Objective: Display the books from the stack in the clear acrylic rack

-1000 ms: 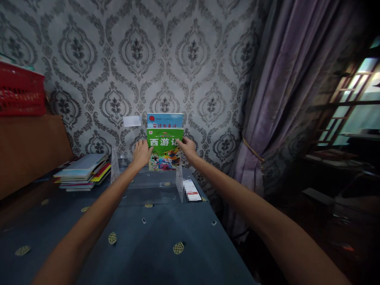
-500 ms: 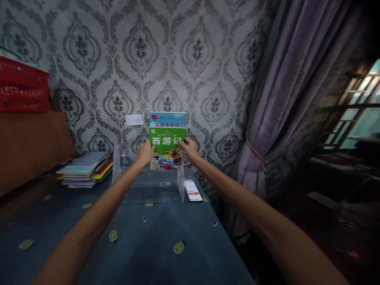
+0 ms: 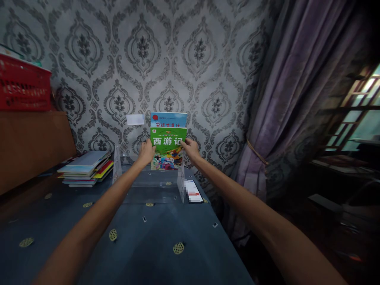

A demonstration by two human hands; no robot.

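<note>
We've got left hand (image 3: 147, 152) and right hand (image 3: 191, 149) — fingers grasping the green rectangular paper book (image 3: 168, 152) — with a blue rectangular paper book (image 3: 178, 119) behind!

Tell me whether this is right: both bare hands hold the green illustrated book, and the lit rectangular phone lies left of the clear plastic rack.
Not quite: the head view shows the lit rectangular phone lying right of the clear plastic rack. The left hand and right hand do hold the green illustrated book.
</note>
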